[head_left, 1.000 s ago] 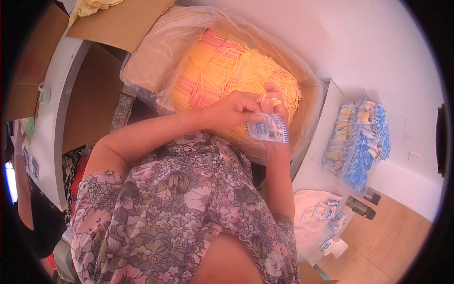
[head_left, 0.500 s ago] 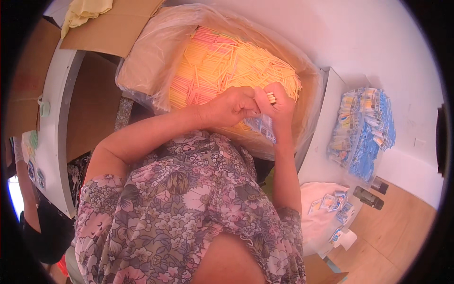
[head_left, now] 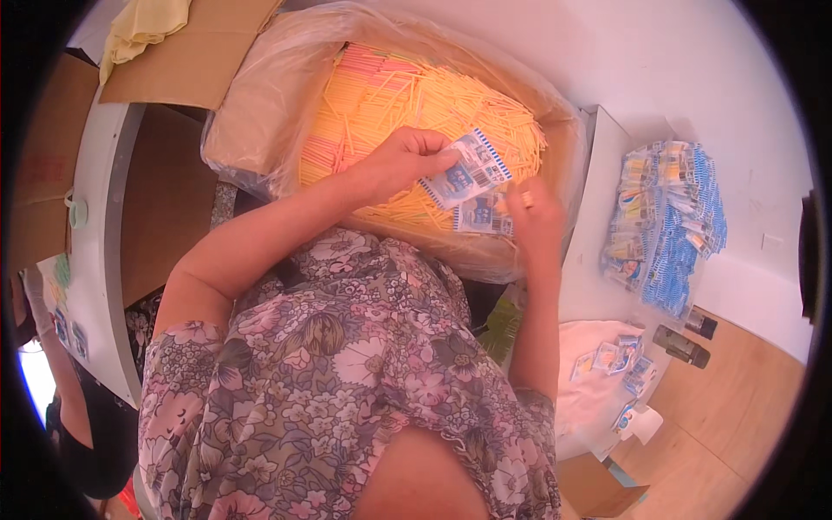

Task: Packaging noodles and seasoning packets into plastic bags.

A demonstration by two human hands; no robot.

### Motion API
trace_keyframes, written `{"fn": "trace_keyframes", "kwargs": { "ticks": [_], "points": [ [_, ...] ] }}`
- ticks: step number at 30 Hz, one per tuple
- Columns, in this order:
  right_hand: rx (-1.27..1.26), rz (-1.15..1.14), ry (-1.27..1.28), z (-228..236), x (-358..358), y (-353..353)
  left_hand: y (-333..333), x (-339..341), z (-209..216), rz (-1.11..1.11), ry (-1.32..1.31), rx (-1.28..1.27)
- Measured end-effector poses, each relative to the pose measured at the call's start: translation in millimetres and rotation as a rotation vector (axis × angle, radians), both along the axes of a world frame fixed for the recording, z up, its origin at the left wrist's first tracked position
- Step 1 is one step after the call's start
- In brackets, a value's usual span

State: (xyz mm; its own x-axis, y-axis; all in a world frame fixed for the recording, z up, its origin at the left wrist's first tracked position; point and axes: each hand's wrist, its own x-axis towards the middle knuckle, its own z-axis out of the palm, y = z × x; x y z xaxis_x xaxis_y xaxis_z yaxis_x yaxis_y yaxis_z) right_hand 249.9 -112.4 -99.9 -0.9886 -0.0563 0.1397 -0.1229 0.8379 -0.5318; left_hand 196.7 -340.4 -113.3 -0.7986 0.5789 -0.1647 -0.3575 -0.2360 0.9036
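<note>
Between its thumb and fingers, my left hand (head_left: 412, 160) pinches a small blue-and-white printed packet (head_left: 464, 182) by its left side. My right hand (head_left: 537, 212), a little blurred, is closed around short pale-yellow sticks (head_left: 527, 200) whose ends show between the fingers. A second blue-and-white packet (head_left: 478, 217) reaches from my right hand to beneath the first one; how it is gripped is hidden. Both hands are above a large plastic-lined carton (head_left: 260, 113) full of loose thin yellow and pink sticks (head_left: 407, 95).
At the right, a clear bag of filled packets (head_left: 663, 225) sits on a white surface. Several packets (head_left: 611, 355) lie on a pink cloth (head_left: 576, 394) nearer me. A carton flap (head_left: 186, 56) with a yellow cloth (head_left: 143, 30) is at far left. Another person's arm (head_left: 74, 399) shows at the left edge.
My hands have moved apart. The first packet now shows flat in my left hand, and my right hand has shifted right and down with the sticks.
</note>
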Motion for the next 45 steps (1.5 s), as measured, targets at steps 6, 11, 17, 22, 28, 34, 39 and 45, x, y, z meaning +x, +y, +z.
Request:
{"fn": "trace_keyframes", "kwargs": {
  "ticks": [6, 11, 17, 22, 28, 34, 39, 45],
  "points": [
    [-0.785, -0.143, -0.239, 38, -8, -8, -1, -1, -5, 0.074, 0.126, -0.118],
    [-1.216, -0.112, -0.453, 39, -17, -12, 0, -6, -6, 0.112, 0.125, -0.086],
    [-1.04, -0.095, -0.267, 59, -25, -22, 2, -8, -4, 0.107, 0.149, -0.068],
    [-0.594, -0.098, -0.027, 53, -31, -29, 2, -7, -3, 0.053, 0.211, -0.05],
    [-0.341, 0.069, 0.023, 62, -33, -44, 3, -5, 1, 0.044, 0.2, -0.078],
    [-0.799, -0.072, -0.028, 65, -32, -36, -10, -3, 8, 0.248, 0.155, -0.075],
    [-0.472, 0.159, -0.213, 16, -22, -67, -28, -10, 21, 0.363, 0.249, -0.09],
    [0.073, 0.705, -0.048, 1, -33, -117, -43, -13, 20, 0.444, 0.26, 0.001]
  ]
}}
